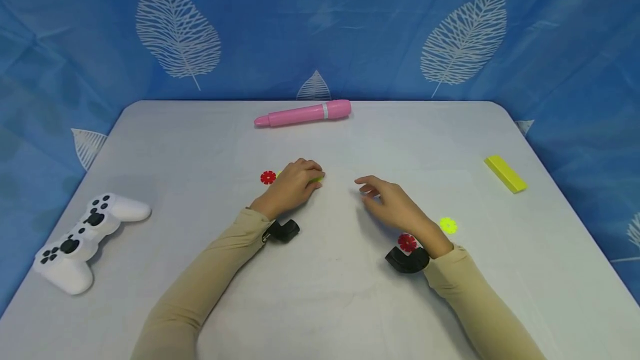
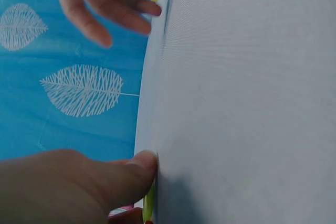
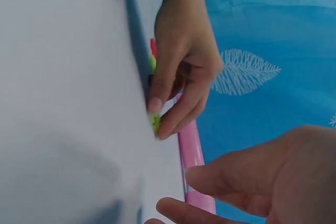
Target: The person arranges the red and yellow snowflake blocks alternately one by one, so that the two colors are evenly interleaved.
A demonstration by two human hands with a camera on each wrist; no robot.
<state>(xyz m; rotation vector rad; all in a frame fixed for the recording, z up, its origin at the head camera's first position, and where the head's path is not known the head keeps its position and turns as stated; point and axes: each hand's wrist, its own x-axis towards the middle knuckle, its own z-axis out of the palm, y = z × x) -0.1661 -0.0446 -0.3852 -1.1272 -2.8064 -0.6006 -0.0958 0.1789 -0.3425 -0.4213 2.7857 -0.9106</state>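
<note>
In the head view, the left hand (image 1: 293,184) pinches a yellow disc (image 1: 317,179) on the table (image 1: 320,310), a red disc (image 1: 268,177) beside that hand at nine o'clock; a second red disc (image 1: 407,243) and second yellow disc (image 1: 448,225) toward four o'clock seem left over, and no container shows. The left-wrist view shows the thumb at the disc. In the right-wrist view, the right hand (image 3: 286,177) has parted fingers, holding nothing.
</note>
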